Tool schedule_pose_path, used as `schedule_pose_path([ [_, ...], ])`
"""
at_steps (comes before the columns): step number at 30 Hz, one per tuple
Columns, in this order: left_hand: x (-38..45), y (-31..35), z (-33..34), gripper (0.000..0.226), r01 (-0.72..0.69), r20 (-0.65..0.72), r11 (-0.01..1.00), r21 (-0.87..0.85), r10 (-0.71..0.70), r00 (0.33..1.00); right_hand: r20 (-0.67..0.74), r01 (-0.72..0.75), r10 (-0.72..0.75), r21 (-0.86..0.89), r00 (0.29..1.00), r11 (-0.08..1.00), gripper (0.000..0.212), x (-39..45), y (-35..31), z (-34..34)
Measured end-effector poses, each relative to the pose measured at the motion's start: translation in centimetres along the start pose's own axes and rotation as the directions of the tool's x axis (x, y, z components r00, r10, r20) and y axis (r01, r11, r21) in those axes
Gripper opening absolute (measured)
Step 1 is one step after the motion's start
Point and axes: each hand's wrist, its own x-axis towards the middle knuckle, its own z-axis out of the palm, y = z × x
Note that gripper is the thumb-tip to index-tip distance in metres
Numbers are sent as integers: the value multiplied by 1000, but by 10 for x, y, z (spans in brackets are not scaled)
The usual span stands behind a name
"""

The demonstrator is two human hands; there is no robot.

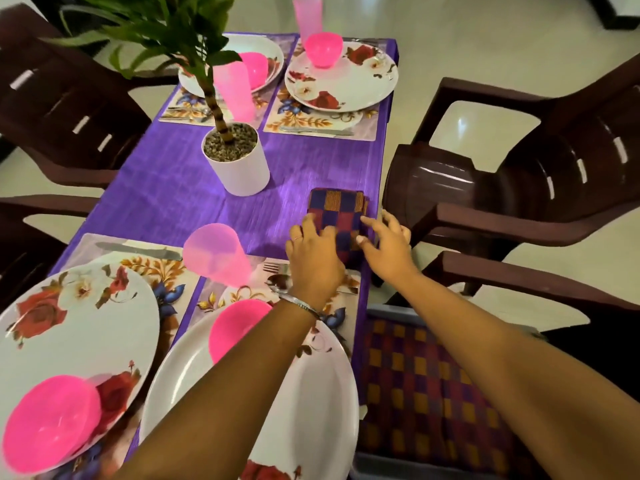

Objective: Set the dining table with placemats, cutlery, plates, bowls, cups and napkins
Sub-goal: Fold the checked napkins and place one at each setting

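- The folded checked napkin (337, 216) lies on the purple tablecloth (166, 188) near the table's right edge, at about 4 o'clock from the white plant pot (242, 168)
- The left hand (313, 258) lies palm-down over the napkin's near left corner, fingers relaxed and pressing on the cloth rather than curled round it
- The right hand (389, 244) reaches to the napkin's right edge with fingers spread and loosely bent; the fingertips touch the cloth, with no clear grasp
- At 6 o'clock from the napkin, a fork and spoon (277, 280) lie on the near right placemat (214, 292), partly under the left wrist
- On that placemat sits a white plate (311, 393) carrying a pink bowl (235, 327); a pink cup (216, 254) stands at 11 o'clock from the plate
- The near left setting has a floral plate (79, 317) with a pink bowl (52, 424) on it and a knife (138, 249) at its 12 o'clock
- Two more settings with plates, pink bowls and pink cups occupy the table's far end, at 12 o'clock
- More checked cloth (426, 386) lies in a container off the table's right edge, under the right forearm
- Brown plastic chairs (519, 188) stand on both sides
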Motion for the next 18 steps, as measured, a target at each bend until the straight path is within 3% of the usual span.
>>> schedule_pose_path([
  [3, -19, 29, 17, 29, -225, -126, 971, -81, 214, 969, -126, -2, 13, 93, 992, 996, 32, -18, 28, -7],
  [5, -34, 49, 35, 23, -302, -101, 946, -120, 291, 951, -143, -21, 36, 102, 989, 995, 27, -33, 55, -13],
  [11, -78, 101, 114, 30, -283, 319, 951, -124, 308, 896, 11, -260, 260, 50, 966, 964, 30, -85, 170, -25],
  [15, -114, 124, 182, 27, -235, 606, 971, -51, 217, 765, 131, -490, 490, -34, 862, 871, 38, -133, 255, -22],
  [18, -139, 133, 235, 36, -225, 717, 974, 7, 152, 680, 162, -567, 575, -99, 802, 818, 43, -158, 313, -23],
])
